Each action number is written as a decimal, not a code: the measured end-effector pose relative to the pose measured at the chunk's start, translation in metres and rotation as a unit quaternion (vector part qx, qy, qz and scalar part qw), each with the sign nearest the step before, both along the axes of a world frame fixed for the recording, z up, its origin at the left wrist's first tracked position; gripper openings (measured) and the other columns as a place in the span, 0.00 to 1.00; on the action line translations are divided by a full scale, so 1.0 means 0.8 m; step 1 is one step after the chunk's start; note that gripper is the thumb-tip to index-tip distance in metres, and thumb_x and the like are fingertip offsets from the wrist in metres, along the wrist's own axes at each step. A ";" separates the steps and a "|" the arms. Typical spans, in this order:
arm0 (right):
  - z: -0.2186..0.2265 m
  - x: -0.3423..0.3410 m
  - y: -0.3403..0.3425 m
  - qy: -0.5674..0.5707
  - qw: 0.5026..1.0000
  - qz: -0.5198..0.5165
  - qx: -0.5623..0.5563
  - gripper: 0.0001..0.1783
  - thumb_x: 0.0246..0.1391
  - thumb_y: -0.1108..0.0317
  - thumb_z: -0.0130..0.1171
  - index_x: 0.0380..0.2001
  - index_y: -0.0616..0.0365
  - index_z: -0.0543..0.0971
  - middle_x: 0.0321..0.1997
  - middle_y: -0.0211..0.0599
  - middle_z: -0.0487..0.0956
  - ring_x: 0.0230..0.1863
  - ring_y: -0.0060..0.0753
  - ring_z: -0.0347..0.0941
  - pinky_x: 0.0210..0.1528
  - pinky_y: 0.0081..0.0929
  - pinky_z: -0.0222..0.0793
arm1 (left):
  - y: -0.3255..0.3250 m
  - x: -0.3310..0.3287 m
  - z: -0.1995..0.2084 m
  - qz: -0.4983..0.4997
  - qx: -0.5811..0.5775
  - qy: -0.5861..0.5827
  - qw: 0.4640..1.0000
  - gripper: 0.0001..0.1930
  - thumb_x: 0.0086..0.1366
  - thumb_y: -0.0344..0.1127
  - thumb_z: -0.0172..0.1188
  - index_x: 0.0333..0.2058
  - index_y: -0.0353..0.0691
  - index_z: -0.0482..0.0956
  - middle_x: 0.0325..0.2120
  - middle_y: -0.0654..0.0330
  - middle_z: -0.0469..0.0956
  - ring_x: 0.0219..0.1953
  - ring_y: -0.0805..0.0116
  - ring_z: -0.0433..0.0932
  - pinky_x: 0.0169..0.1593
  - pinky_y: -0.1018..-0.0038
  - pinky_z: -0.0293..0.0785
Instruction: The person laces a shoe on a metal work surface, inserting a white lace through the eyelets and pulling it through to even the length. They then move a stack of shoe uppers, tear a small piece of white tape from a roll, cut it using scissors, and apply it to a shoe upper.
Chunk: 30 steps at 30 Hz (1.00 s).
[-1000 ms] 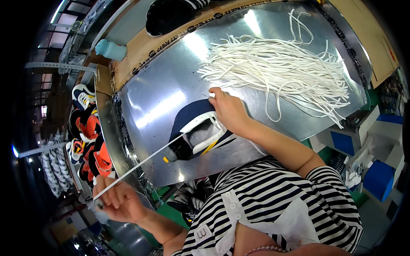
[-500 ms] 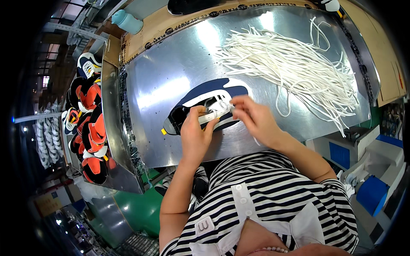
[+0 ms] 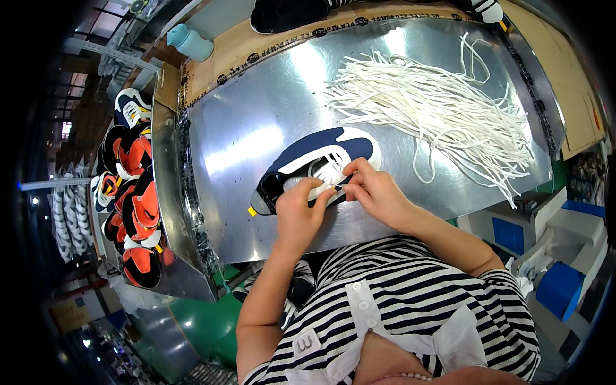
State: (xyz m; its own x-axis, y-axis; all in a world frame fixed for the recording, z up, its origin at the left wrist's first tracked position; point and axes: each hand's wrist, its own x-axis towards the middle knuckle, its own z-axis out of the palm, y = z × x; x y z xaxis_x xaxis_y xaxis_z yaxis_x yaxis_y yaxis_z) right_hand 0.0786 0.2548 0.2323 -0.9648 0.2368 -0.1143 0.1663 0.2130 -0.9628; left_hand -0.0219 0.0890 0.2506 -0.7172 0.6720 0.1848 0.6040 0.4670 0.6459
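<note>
A navy and white sneaker (image 3: 300, 149) lies on its side on the metal table, its black-lined opening to the left and its toe to the upper right. White shoelace (image 3: 328, 171) crosses its lacing area. My left hand (image 3: 300, 208) pinches the near edge of the lacing area with thumb and forefinger. Close beside it, my right hand (image 3: 378, 194) is closed in a pinch on the lace at the same edge. The fingertips of both hands nearly meet there and partly hide the lace end and the eyelets.
A large heap of white laces (image 3: 436, 106) covers the table's right side. At the left, a metal-sided bin (image 3: 183, 218) holds several shoes with orange linings (image 3: 141, 212). A light blue bottle (image 3: 190, 42) and a black shoe (image 3: 289, 14) are at the far edge.
My right hand has come down and nearer to my left, to the sneaker's near lacing edge. My left fingers have shifted along that edge. More of the white lacing shows.
</note>
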 end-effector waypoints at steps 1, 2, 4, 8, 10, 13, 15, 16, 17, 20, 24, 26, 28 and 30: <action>0.003 -0.003 0.000 -0.008 1.000 0.005 -0.021 0.13 0.60 0.66 0.54 0.44 0.61 0.67 0.27 0.46 0.80 0.30 0.53 0.78 0.33 0.42 0.72 | 0.000 0.003 -0.001 -0.012 0.005 0.024 1.000 0.11 0.54 0.34 0.71 0.31 0.35 0.79 0.24 0.53 0.80 0.24 0.59 0.79 0.30 0.70 0.73; 0.001 -0.005 -0.004 -0.021 1.000 0.003 0.015 0.13 0.60 0.67 0.54 0.44 0.61 0.66 0.28 0.47 0.80 0.31 0.53 0.78 0.34 0.41 0.72 | 0.001 0.008 -0.003 -0.026 0.010 0.047 0.999 0.11 0.54 0.33 0.71 0.31 0.35 0.78 0.24 0.52 0.80 0.24 0.57 0.79 0.30 0.70 0.73; -0.003 -0.014 -0.016 -0.048 0.995 0.001 0.086 0.12 0.61 0.68 0.53 0.44 0.62 0.65 0.30 0.49 0.81 0.33 0.53 0.79 0.37 0.39 0.72 | 0.007 0.019 -0.004 -0.063 0.015 0.085 0.994 0.10 0.54 0.32 0.70 0.30 0.35 0.77 0.25 0.52 0.79 0.25 0.54 0.79 0.29 0.68 0.72; -0.010 -0.011 -0.007 -0.026 0.992 0.008 0.127 0.14 0.60 0.65 0.53 0.45 0.58 0.65 0.27 0.50 0.79 0.30 0.57 0.77 0.33 0.48 0.70 | 0.006 0.019 -0.010 -0.023 0.031 0.089 0.995 0.13 0.55 0.33 0.70 0.34 0.35 0.75 0.24 0.53 0.77 0.25 0.54 0.77 0.29 0.65 0.71; 0.032 0.005 0.015 -0.062 0.987 0.027 0.145 0.12 0.58 0.64 0.55 0.42 0.57 0.70 0.30 0.46 0.80 0.30 0.53 0.78 0.32 0.45 0.71 | -0.004 0.017 -0.013 -0.005 0.042 0.104 0.994 0.15 0.55 0.33 0.70 0.36 0.34 0.74 0.24 0.53 0.76 0.24 0.54 0.76 0.29 0.65 0.71; 0.053 0.002 0.031 0.089 0.982 -0.016 0.168 0.10 0.55 0.63 0.56 0.36 0.57 0.76 0.30 0.40 0.81 0.31 0.47 0.79 0.34 0.43 0.71 | -0.008 0.019 -0.021 -0.037 0.048 0.162 0.985 0.16 0.53 0.31 0.71 0.36 0.36 0.72 0.24 0.54 0.76 0.25 0.55 0.75 0.28 0.66 0.70; 0.049 -0.028 0.014 0.106 0.970 0.088 0.199 0.10 0.54 0.64 0.57 0.37 0.57 0.76 0.30 0.40 0.81 0.32 0.46 0.79 0.35 0.43 0.72 | -0.005 0.016 -0.024 -0.074 0.069 0.188 0.977 0.18 0.52 0.32 0.73 0.36 0.36 0.71 0.24 0.54 0.75 0.23 0.55 0.75 0.27 0.66 0.70; 0.048 -0.038 0.013 0.117 0.959 0.142 0.215 0.10 0.53 0.65 0.57 0.38 0.57 0.77 0.30 0.39 0.81 0.33 0.46 0.79 0.36 0.42 0.72 | -0.003 0.014 -0.024 -0.090 0.080 0.204 0.972 0.20 0.51 0.32 0.74 0.35 0.37 0.71 0.24 0.54 0.75 0.23 0.55 0.74 0.27 0.66 0.70; 0.046 -0.045 0.016 0.061 0.953 0.169 0.246 0.11 0.53 0.66 0.57 0.39 0.56 0.77 0.30 0.40 0.82 0.34 0.46 0.79 0.37 0.41 0.73 | -0.005 0.013 -0.020 -0.102 0.098 0.214 0.967 0.20 0.49 0.30 0.74 0.35 0.38 0.70 0.24 0.55 0.75 0.23 0.56 0.74 0.27 0.66 0.69; 0.042 -0.054 0.021 -0.033 0.937 0.217 0.271 0.12 0.52 0.66 0.58 0.40 0.55 0.79 0.32 0.41 0.82 0.36 0.47 0.79 0.39 0.40 0.73 | -0.016 0.015 -0.022 -0.111 0.099 0.203 0.968 0.17 0.50 0.28 0.72 0.33 0.38 0.71 0.23 0.58 0.76 0.23 0.58 0.75 0.27 0.68 0.70; 0.031 -0.050 0.026 -0.007 0.976 0.192 0.101 0.11 0.50 0.67 0.62 0.38 0.56 0.81 0.35 0.40 0.83 0.37 0.43 0.80 0.40 0.36 0.73 | -0.011 0.012 -0.021 -0.145 0.114 0.197 0.963 0.17 0.51 0.29 0.72 0.33 0.39 0.71 0.23 0.58 0.75 0.23 0.59 0.75 0.28 0.67 0.70; 0.029 -0.046 0.024 -0.015 0.991 0.131 0.016 0.12 0.49 0.69 0.64 0.39 0.57 0.81 0.35 0.39 0.83 0.37 0.38 0.81 0.40 0.32 0.74 | -0.008 0.012 -0.019 -0.153 0.119 0.177 0.965 0.17 0.51 0.30 0.72 0.34 0.38 0.71 0.22 0.58 0.75 0.23 0.59 0.75 0.28 0.67 0.70; 0.067 -0.044 0.032 -0.001 0.996 0.061 -0.067 0.11 0.50 0.72 0.65 0.39 0.58 0.81 0.34 0.32 0.83 0.36 0.24 0.80 0.39 0.23 0.73 | -0.011 0.010 -0.018 -0.149 0.109 0.162 0.969 0.17 0.51 0.31 0.72 0.34 0.38 0.70 0.21 0.58 0.74 0.23 0.58 0.74 0.28 0.66 0.70; 0.107 -0.049 0.051 0.175 0.954 -0.064 -0.233 0.08 0.52 0.74 0.64 0.37 0.58 0.81 0.34 0.29 0.82 0.34 0.19 0.77 0.37 0.18 0.72 | -0.018 0.013 -0.018 -0.135 0.083 0.147 0.976 0.17 0.52 0.31 0.72 0.34 0.38 0.70 0.21 0.58 0.74 0.22 0.58 0.74 0.27 0.66 0.69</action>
